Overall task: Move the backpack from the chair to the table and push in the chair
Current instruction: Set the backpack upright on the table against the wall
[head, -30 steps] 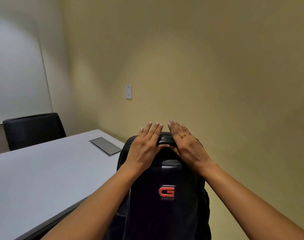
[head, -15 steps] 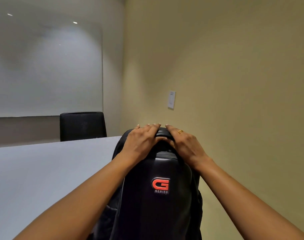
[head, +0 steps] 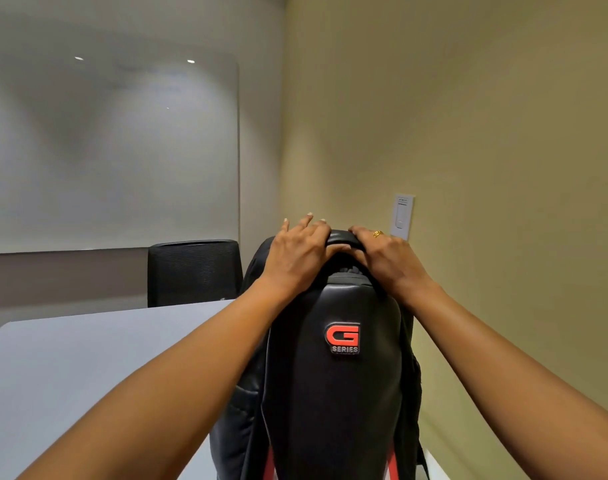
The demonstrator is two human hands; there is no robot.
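We hold one backpack (head: 333,393) by its top handle (head: 342,237) with two curled hands, left hand (head: 297,252) and right hand (head: 387,258) (one chair (head: 193,271) at ten o'clock).

Red "G" over "SERIES" on the badge (head: 342,337) of the black backpack (head: 333,393).

Chair (head: 194,271) behind table (head: 88,358)

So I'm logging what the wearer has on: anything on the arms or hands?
Both forearms are bare, with no sleeves in view. The right hand wears a gold ring on one of its fingers. The left hand shows no ring, watch or glove. Fingernails look short and pale.
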